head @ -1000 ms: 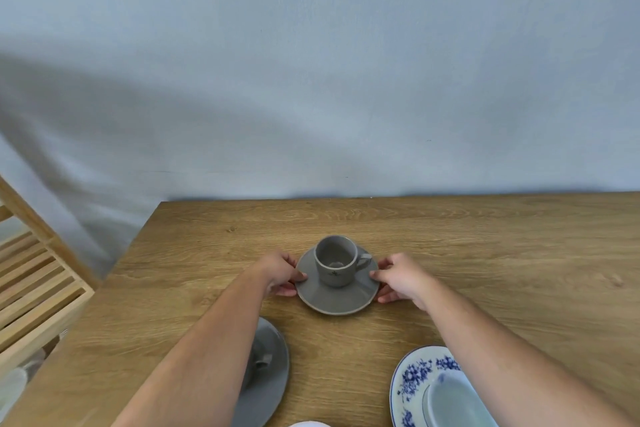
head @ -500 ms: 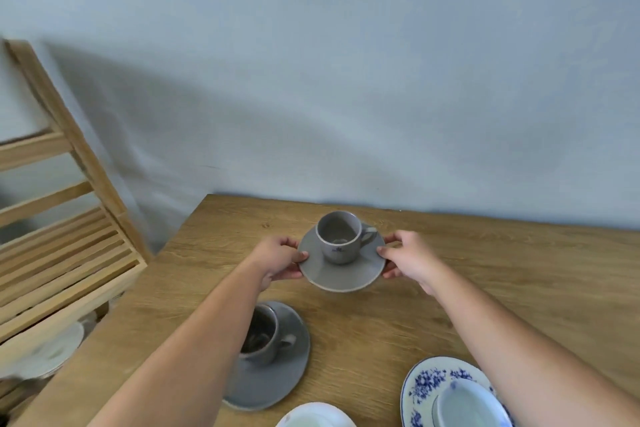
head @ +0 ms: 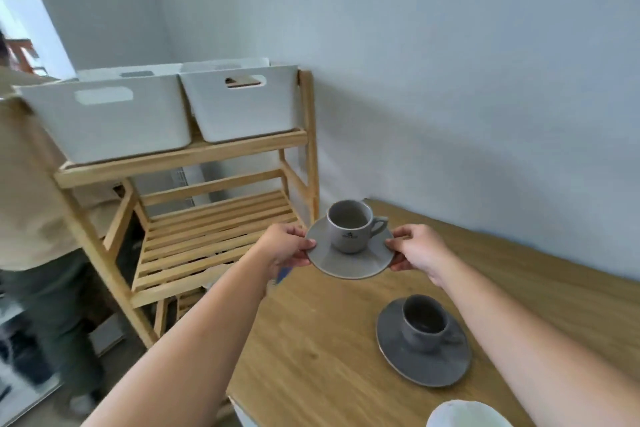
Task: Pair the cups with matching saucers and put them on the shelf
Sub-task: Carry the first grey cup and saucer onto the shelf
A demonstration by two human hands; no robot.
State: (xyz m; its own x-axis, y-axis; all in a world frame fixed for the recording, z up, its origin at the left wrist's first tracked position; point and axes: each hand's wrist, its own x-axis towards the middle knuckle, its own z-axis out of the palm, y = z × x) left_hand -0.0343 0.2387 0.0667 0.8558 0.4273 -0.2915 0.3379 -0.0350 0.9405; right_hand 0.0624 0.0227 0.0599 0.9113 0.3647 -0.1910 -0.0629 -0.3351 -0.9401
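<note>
Saucer [head: 349, 262] lifted off table [head: 311, 340]; hands [head: 353, 248] gripping rim.

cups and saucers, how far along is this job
Done: the light grey cup sits on its matching saucer; the dark grey cup is paired on its saucer on the table.
In hand: left hand and right hand carry the light set toward the shelf.
Left: shelving both sets; the slatted shelf shows no cups yet.

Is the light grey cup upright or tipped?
Upright: the light grey cup stands mouth up on its saucer, handle to the side.
</note>
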